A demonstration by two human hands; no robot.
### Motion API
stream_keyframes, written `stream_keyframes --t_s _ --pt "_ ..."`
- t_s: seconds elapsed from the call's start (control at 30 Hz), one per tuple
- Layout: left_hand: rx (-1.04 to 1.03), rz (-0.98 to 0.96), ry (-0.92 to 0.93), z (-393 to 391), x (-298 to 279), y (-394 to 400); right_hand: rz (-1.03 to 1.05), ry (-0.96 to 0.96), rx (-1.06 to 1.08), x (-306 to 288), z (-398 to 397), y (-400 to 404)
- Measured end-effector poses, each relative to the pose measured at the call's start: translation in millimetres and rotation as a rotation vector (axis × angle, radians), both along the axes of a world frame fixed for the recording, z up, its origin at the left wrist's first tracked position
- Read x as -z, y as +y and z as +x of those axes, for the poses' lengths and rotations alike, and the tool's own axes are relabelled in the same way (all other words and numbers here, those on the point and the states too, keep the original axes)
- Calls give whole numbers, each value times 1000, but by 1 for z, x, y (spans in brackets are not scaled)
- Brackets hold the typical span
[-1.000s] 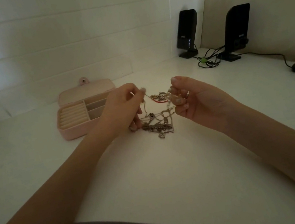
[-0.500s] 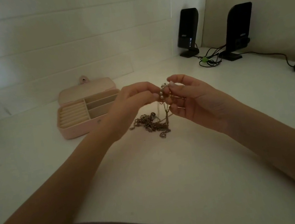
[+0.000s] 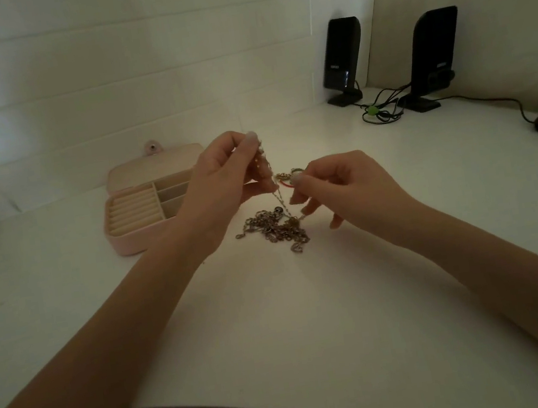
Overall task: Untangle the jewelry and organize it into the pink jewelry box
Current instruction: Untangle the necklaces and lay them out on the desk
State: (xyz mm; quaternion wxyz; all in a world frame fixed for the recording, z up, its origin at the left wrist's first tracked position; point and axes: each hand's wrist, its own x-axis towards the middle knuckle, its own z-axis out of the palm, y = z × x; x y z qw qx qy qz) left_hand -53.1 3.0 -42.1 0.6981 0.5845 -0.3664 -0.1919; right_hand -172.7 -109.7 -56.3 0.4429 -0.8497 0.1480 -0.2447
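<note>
Lettering noted in two spots only. Far right of the desk, the nearer-left black speaker (image 3: 340, 59) carried a small pale brand mark on its front face, too small for me to read. The right black speaker (image 3: 433, 52) bore a similar mark on its side, equally illegible. I found nothing else written anywhere in view.

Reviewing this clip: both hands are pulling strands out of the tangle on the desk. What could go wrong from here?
1. The left hand holds a beaded strand whose chain runs down into the tangled pile; pulling up may tighten knots.
2. The right hand pinches a small red-corded piece in the air; it could slip back into the pile.
3. The pink jewelry box lies open behind the left wrist and might get nudged.
</note>
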Motion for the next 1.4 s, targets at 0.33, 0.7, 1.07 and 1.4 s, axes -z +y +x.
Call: stream_keyframes --t_s 0.33,0.7,1.07,1.4 --pt "172 180 -112 -8 5 0 96 -70 -123 -1 1 4" --pt "268 451 -305 -7 8 2 601 -364 24 -23 -7 -12" --pt "180 191 -100 4 11 -2 780 -427 219 -22 -7 -27" --pt "-129 211 -36 7 12 -1 705 -268 253 -14 -5 -31"
